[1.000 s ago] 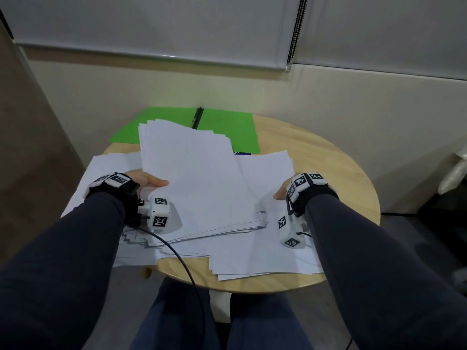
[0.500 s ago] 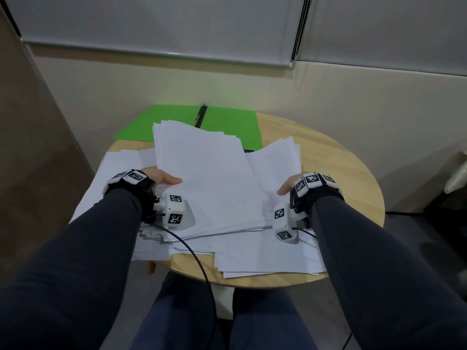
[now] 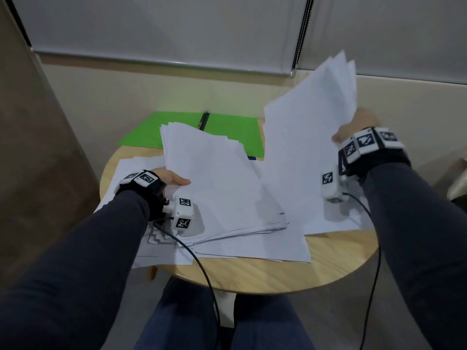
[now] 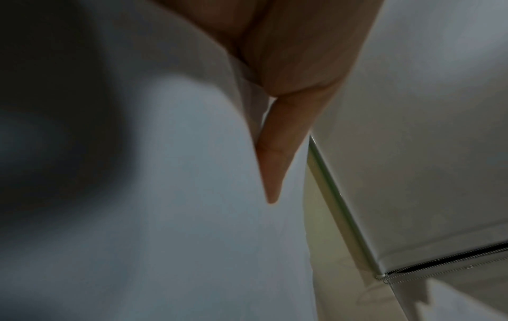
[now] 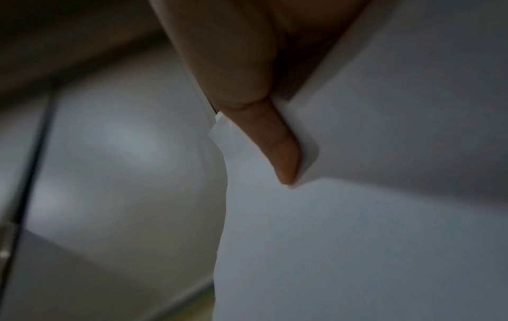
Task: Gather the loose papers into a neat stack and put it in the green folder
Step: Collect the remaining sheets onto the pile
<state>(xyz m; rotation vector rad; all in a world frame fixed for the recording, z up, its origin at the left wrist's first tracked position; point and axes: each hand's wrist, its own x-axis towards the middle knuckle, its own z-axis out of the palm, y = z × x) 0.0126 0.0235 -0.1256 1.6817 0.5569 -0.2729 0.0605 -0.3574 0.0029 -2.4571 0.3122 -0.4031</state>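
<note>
My left hand grips the left edge of a thick bundle of white papers, tilted up off the round wooden table; its thumb lies on the top sheet. My right hand is raised at the right and pinches several white sheets lifted high, its thumb pressed on their edge. More loose papers lie spread on the table under both bundles. The open green folder lies flat at the table's far side, partly hidden by the papers.
A dark pen or clip lies along the folder's fold. A wall with roller blinds and a bead chain stands behind the table. Cables from the wrist cameras hang over the table's front edge. My knees sit below it.
My right hand has lifted several sheets from the right pile high up and to the right. The left hand still holds its bundle, tilted a little higher.
</note>
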